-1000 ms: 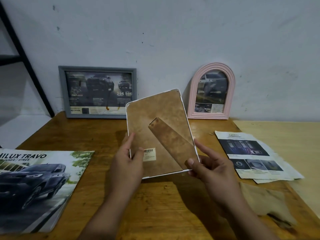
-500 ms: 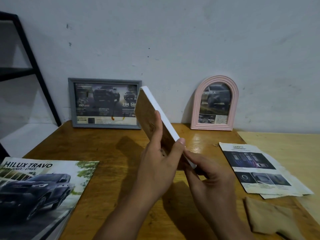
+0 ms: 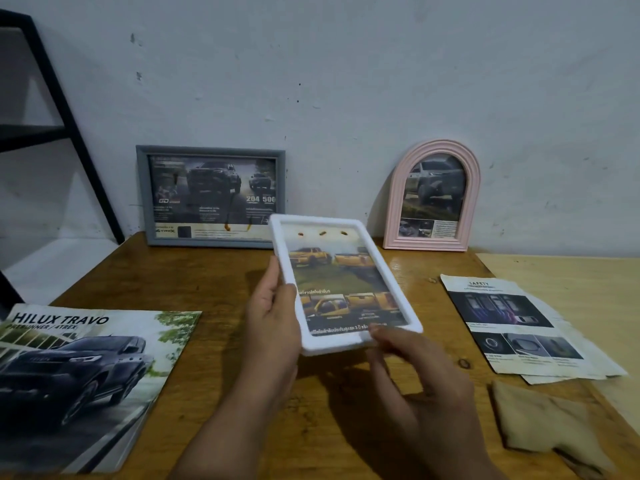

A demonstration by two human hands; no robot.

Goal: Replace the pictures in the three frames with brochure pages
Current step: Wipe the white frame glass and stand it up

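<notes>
Two hands hold a white frame (image 3: 346, 285) above the middle of the wooden desk (image 3: 194, 275), its glazed face turned up toward the camera. Left hand (image 3: 273, 323) has its grip closed on the frame's left edge, thumb on the front rim and fingers hidden behind. Right hand (image 3: 412, 368) is blurred at the frame's bottom edge, at about 5 o'clock from the frame's centre; its fingertips seem to pinch that lower rim, though the blur keeps this uncertain. Inside the frame sits a brochure page of yellow pickup trucks with lines of Thai script, too soft to read.

At 11 o'clock from the white frame, a grey frame (image 3: 210, 197) leans against the wall (image 3: 346, 81), showing dark trucks, the figures "204" and "500", and a logo that looks like "GD". At 1 o'clock a pink arched frame (image 3: 432, 197) also leans on the wall, with a truck picture and small text.

At 3 o'clock lie loose brochure pages (image 3: 519, 327), the top one headed "SAFETY". Toward 4 o'clock lies a tan cloth (image 3: 547, 424). At 8 o'clock a brochure (image 3: 83, 379) lies flat, reading "HILUX TRAVO" and "PRERUNNER / 4TREX" above a dark pickup. A black shelf frame (image 3: 65, 116) stands at 10 o'clock.
</notes>
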